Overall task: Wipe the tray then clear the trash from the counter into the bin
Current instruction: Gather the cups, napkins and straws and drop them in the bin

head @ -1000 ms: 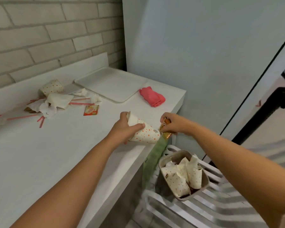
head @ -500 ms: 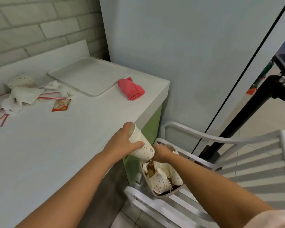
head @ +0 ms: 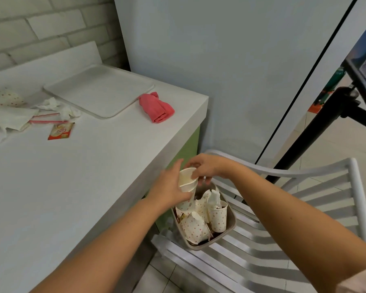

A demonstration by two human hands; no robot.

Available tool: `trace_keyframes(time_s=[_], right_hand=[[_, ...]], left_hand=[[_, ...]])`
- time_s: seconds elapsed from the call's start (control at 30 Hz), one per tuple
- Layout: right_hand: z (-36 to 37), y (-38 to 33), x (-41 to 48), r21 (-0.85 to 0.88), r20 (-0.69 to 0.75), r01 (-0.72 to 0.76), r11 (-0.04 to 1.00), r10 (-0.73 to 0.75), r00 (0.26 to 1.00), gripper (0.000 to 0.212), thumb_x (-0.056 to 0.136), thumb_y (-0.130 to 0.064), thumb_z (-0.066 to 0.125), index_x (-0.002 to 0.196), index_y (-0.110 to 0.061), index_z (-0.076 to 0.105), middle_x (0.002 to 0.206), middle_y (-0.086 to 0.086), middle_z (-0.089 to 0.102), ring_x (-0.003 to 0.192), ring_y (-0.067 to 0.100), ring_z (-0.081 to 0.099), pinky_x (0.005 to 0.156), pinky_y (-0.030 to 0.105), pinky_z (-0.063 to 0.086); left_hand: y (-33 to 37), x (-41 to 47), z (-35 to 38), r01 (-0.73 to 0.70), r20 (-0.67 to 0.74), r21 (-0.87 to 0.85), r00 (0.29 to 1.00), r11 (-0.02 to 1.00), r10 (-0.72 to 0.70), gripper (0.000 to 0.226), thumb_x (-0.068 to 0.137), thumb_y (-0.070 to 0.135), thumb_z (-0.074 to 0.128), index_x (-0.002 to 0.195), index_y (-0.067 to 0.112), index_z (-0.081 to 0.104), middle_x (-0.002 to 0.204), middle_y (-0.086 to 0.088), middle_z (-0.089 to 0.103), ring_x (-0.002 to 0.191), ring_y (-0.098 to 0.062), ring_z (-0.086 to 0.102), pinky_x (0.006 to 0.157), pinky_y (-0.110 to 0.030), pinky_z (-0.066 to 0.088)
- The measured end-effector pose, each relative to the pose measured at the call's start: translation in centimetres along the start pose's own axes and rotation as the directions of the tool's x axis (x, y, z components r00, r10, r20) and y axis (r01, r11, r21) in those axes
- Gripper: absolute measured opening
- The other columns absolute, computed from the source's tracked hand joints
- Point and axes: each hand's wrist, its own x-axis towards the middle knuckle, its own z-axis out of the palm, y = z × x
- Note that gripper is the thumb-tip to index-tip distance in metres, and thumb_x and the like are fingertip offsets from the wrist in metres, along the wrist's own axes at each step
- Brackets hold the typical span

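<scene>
My left hand (head: 169, 187) grips a dotted paper cup (head: 186, 180), held mouth-up just past the counter's edge and above the bin (head: 230, 227). My right hand (head: 207, 168) reaches over the cup and pinches its far rim. The beige bin sits on a white chair and holds several dotted cups and wrappers. On the counter (head: 72, 176) lie the white tray (head: 99, 92), a pink cloth (head: 156, 107) beside it, and trash at the far left: crumpled napkins (head: 11, 117), red straws (head: 44, 121), a red sachet (head: 60, 131) and a dotted cup (head: 5, 98).
The white slatted chair (head: 262, 250) stands against the counter's green side, under the bin. A black tripod leg (head: 317, 132) slants down at the right. A pale wall closes off the counter's far end.
Both hands left the counter's edge and now hover over the bin. The brown sachet has left my right hand, which now pinches the cup's rim. The cup has turned mouth-up.
</scene>
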Motion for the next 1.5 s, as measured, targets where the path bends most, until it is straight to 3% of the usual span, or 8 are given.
trace_keyframes(time_s=[0.13,0.33,0.57,0.9,1.0,1.07,1.33,1.5], right_hand=[[1.6,2.1,0.5,-0.132,0.020,-0.107,0.986,0.110,0.994,0.031,0.086,0.006,0.048,0.114,-0.003,0.055,0.101,0.025,0.068,0.059,0.018,0.063,0.044,0.019,0.050],[4.9,4.5,1.1,-0.238,-0.034,-0.258,0.937,0.257,0.966,0.044,0.090,0.007,0.037,0.131,-0.006,0.048,0.089,0.017,0.066,0.054,0.016,0.064,0.047,0.022,0.054],[2.2,6.0,3.5,-0.245,-0.433,-0.363,0.899,0.234,0.871,0.040,0.091,-0.001,0.041,0.128,-0.010,0.050,0.125,0.013,0.056,0.113,0.029,0.055,0.084,0.036,0.047],[3.4,10.8,6.6,-0.141,-0.277,-0.480,0.866,0.431,0.859,0.036,0.096,-0.003,0.041,0.131,-0.001,0.049,0.129,0.017,0.054,0.117,0.027,0.053,0.097,0.031,0.043],[3.8,11.5,6.9,-0.133,-0.265,-0.524,0.842,0.479,0.837,0.032,0.098,-0.007,0.039,0.126,0.001,0.053,0.118,0.015,0.057,0.104,0.023,0.054,0.095,0.031,0.043],[3.9,12.3,7.2,-0.164,-0.288,-0.561,0.812,0.504,0.814,0.031,0.097,-0.012,0.043,0.124,-0.002,0.055,0.110,0.011,0.057,0.105,0.023,0.054,0.098,0.032,0.043],[3.4,12.4,5.9,-0.365,-0.338,-0.663,0.653,0.571,0.748,0.039,0.095,-0.022,0.046,0.133,-0.011,0.046,0.137,0.010,0.047,0.128,0.029,0.040,0.105,0.042,0.033],[3.0,13.2,6.4,-0.377,-0.277,-0.667,0.643,0.609,0.744,0.032,0.093,-0.021,0.045,0.122,-0.011,0.055,0.126,0.008,0.057,0.116,0.026,0.052,0.105,0.042,0.039]], left_hand=[[0.3,-0.4,1.8,-0.031,0.136,-0.018,0.990,0.999,0.033,0.106,0.068,0.033,0.080,0.148,0.027,0.011,0.138,-0.004,0.045,0.123,-0.022,0.044,0.100,-0.039,0.044],[-1.7,-0.6,2.1,-0.005,0.274,0.052,0.962,0.999,-0.010,0.120,0.064,0.035,0.083,0.149,0.030,0.000,0.154,-0.004,0.023,0.141,-0.024,0.023,0.114,-0.044,0.029],[-3.4,-1.0,1.5,0.055,0.177,0.028,0.982,0.998,-0.059,0.106,0.073,0.032,0.077,0.149,0.030,0.004,0.154,-0.003,0.023,0.140,-0.020,0.029,0.113,-0.042,0.031],[-4.9,-2.1,0.7,0.101,0.156,0.002,0.983,0.995,-0.100,0.093,0.082,0.030,0.069,0.149,0.029,0.006,0.147,-0.005,0.032,0.135,-0.018,0.035,0.110,-0.036,0.035],[-4.6,-2.0,0.5,0.103,0.154,-0.003,0.983,0.995,-0.101,0.091,0.083,0.030,0.068,0.149,0.028,0.006,0.146,-0.005,0.034,0.134,-0.019,0.036,0.110,-0.035,0.035],[-4.4,-1.8,0.6,0.098,0.155,0.001,0.983,0.995,-0.097,0.089,0.084,0.030,0.067,0.149,0.029,0.006,0.146,-0.005,0.033,0.134,-0.020,0.036,0.110,-0.036,0.034],[-3.5,-0.9,1.2,0.065,0.161,0.025,0.985,0.998,-0.069,0.088,0.084,0.031,0.066,0.149,0.030,0.007,0.149,-0.003,0.030,0.137,-0.018,0.032,0.112,-0.036,0.032],[-2.9,-0.5,1.1,0.030,0.164,0.044,0.986,0.999,-0.037,0.078,0.087,0.031,0.063,0.148,0.026,0.015,0.145,-0.002,0.034,0.134,-0.016,0.035,0.110,-0.032,0.034]])
